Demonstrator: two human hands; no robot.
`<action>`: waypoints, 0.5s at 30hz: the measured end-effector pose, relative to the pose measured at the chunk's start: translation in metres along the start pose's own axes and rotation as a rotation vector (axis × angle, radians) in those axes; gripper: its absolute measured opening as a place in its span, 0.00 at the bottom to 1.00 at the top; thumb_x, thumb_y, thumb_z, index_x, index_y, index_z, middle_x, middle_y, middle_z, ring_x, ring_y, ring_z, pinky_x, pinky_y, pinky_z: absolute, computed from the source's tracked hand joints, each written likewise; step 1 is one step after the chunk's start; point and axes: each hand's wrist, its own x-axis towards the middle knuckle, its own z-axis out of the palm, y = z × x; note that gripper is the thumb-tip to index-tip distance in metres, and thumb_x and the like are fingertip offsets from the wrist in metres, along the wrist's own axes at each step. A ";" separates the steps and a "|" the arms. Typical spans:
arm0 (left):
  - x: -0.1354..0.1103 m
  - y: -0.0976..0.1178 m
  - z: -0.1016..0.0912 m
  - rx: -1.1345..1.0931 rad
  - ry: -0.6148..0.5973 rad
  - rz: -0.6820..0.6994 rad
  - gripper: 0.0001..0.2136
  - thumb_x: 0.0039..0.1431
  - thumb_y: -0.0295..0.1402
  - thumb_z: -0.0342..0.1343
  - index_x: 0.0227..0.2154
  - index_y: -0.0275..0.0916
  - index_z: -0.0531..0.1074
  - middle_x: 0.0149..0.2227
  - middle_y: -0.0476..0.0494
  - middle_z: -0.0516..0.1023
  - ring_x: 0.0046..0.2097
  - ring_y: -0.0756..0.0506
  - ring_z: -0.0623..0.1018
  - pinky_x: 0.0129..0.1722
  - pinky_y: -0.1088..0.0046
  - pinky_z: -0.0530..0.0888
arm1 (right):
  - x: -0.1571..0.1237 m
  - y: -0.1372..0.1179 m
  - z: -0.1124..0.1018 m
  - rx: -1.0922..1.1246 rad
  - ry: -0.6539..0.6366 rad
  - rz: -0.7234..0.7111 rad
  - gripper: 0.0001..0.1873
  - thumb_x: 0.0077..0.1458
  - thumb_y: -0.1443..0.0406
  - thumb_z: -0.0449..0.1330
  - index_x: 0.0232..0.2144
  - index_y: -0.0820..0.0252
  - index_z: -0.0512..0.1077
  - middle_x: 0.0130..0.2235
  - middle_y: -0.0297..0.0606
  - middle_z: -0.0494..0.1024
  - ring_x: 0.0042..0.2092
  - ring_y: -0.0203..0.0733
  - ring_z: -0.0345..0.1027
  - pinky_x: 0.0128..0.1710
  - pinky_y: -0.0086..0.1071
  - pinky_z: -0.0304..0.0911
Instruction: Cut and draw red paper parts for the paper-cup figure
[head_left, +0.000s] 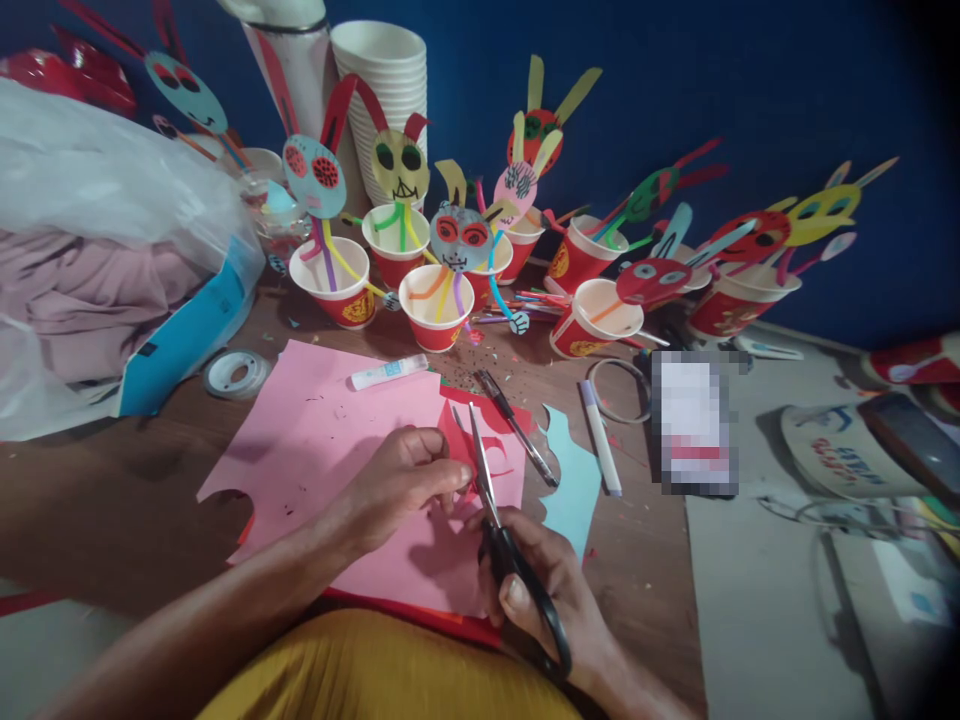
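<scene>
My right hand (547, 575) is wrapped round the black handles of a pair of scissors (517, 580). The blades point away from me and stand slightly apart. Close to the blades, my left hand (409, 475) pinches a piece of red paper (461, 437), partly hidden by the fingers and scissors. Below both hands lies a large pink paper sheet (300, 440) with cut edges. Curved red scraps (495, 458) rest on it just right of the blades. A glue stick (388, 372) lies across its far edge, and a black pen (517, 425) lies beyond the scissors.
Several red paper cups (437, 315) with paper-faced figures stand along the back. At right are a light-blue paper offcut (574, 480), a marker (600, 440), a tape ring (621, 390) and a blurred-out phone (694, 425). Clear tape (238, 375) and a plastic bag (112, 180) are at left.
</scene>
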 end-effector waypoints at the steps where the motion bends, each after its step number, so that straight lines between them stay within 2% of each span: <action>1: 0.000 0.000 -0.001 0.011 -0.007 0.003 0.06 0.45 0.33 0.55 0.21 0.34 0.68 0.18 0.50 0.70 0.22 0.51 0.69 0.24 0.74 0.62 | 0.000 0.000 0.000 -0.005 -0.007 0.000 0.27 0.48 0.46 0.59 0.43 0.59 0.68 0.23 0.29 0.63 0.22 0.31 0.55 0.21 0.26 0.50; 9: 0.002 0.002 -0.005 0.073 -0.057 0.023 0.06 0.44 0.33 0.54 0.19 0.35 0.69 0.16 0.51 0.69 0.21 0.52 0.67 0.23 0.74 0.62 | 0.000 -0.003 0.001 -0.035 0.005 0.001 0.27 0.47 0.47 0.60 0.42 0.60 0.66 0.26 0.31 0.64 0.26 0.34 0.58 0.25 0.28 0.54; 15: 0.003 0.002 -0.009 0.075 -0.104 0.021 0.07 0.44 0.33 0.55 0.21 0.34 0.72 0.17 0.50 0.69 0.22 0.51 0.66 0.24 0.74 0.62 | -0.001 -0.001 -0.001 -0.043 -0.017 -0.024 0.26 0.46 0.49 0.62 0.42 0.59 0.67 0.26 0.31 0.65 0.25 0.33 0.57 0.23 0.27 0.52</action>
